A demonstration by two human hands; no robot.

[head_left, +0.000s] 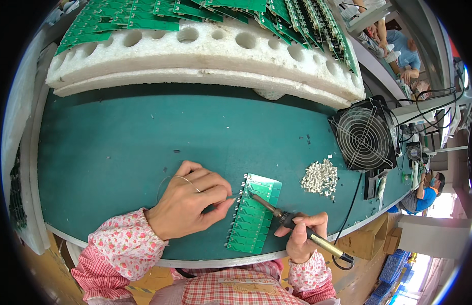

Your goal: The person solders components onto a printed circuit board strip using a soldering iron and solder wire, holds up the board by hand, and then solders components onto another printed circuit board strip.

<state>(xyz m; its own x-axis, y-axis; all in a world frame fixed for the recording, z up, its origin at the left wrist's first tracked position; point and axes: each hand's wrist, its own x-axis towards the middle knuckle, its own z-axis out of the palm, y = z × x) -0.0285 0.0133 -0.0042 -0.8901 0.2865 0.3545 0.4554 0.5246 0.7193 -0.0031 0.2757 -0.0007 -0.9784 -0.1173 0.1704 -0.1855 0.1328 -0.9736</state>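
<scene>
A green circuit board [252,226] lies on the bench mat in front of me, with a row of metal pins along its left edge. My right hand [308,236] is closed around the dark handle of a soldering iron [284,217]. The iron's tip meets the upper left part of the board, close to the pins. My left hand [187,203] pinches thin solder wire [167,178], which loops over the back of its fingers. Its fingertips are just left of the iron's tip, beside the board's edge.
A pile of small white connectors [319,178] sits right of the board, below a black fan [365,134] with a wire guard. White foam [210,66] at the back carries many green boards. Dark bits [176,151] dot the green mat [119,122]. Co-workers are at the right.
</scene>
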